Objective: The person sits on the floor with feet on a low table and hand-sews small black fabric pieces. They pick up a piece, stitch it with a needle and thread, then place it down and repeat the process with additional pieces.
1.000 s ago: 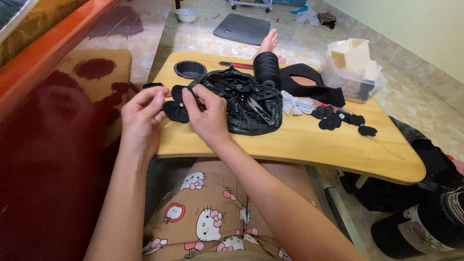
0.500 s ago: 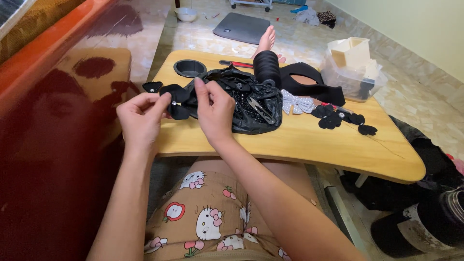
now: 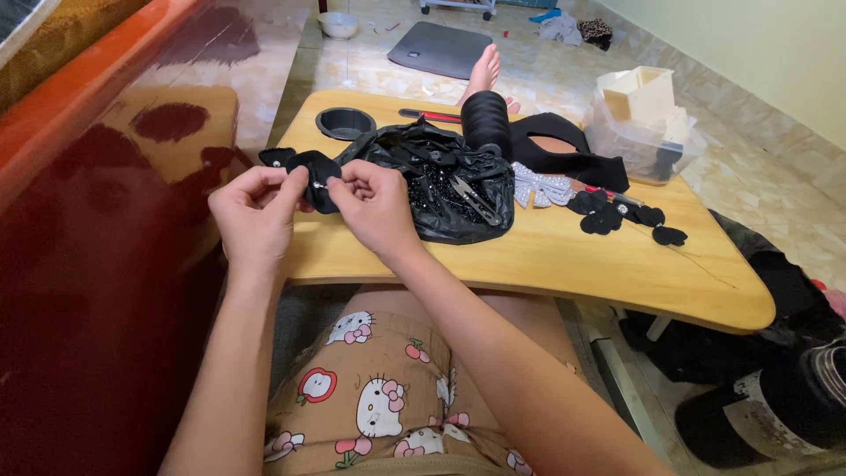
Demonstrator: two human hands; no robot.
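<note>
My left hand (image 3: 256, 211) and my right hand (image 3: 374, 204) together pinch a black fabric flower (image 3: 310, 172) with a small shiny bead at its middle, just above the near left edge of the low wooden table (image 3: 546, 256). Right behind my right hand lies an open black plastic bag (image 3: 441, 189) full of small beads, with small scissors (image 3: 476, 198) lying on it. Further right on the table lie several finished black fabric flowers (image 3: 617, 214) and a silver beaded bow (image 3: 538, 185).
A black spool (image 3: 486, 122), a round black cup holder (image 3: 345, 122), a black band (image 3: 564, 150) and a clear plastic box (image 3: 648, 123) stand at the table's back. A bare foot (image 3: 483, 70) and a grey mat (image 3: 441, 48) lie beyond. A red sofa edge (image 3: 97, 97) runs along the left.
Both hands have drawn the black flower off the bag toward me and to the table's near left edge; my right hand now pinches at its centre.
</note>
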